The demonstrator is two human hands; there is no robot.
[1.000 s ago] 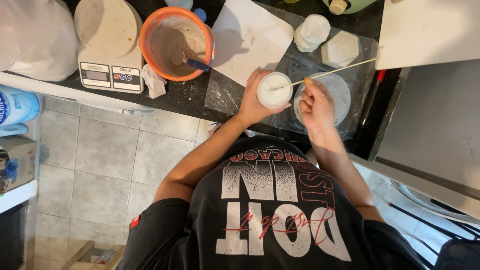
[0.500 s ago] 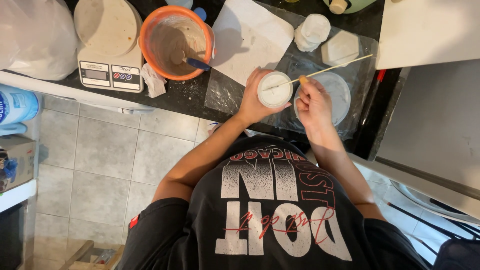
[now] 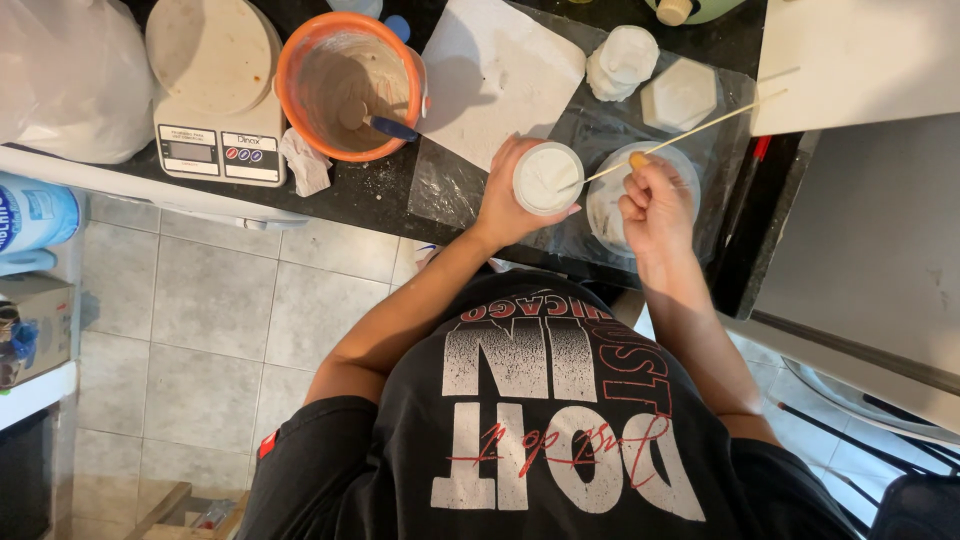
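Since the earlier frame, right hand (image 3: 657, 203) swung the stick (image 3: 690, 131) rightward, pinching it low. Left hand (image 3: 507, 196) wraps the cup (image 3: 548, 178) at the bench's front edge: wet, slippery, likely fragile; grip its sides.

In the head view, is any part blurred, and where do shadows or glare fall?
Head view: sharp overall; the thin wooden stick in the right hand looks slightly soft. The clear plastic sheet on the dark counter shows faint glare. The white paper towel carries a soft shadow beside the orange mixing bowl. Straight edges bend near the frame borders.
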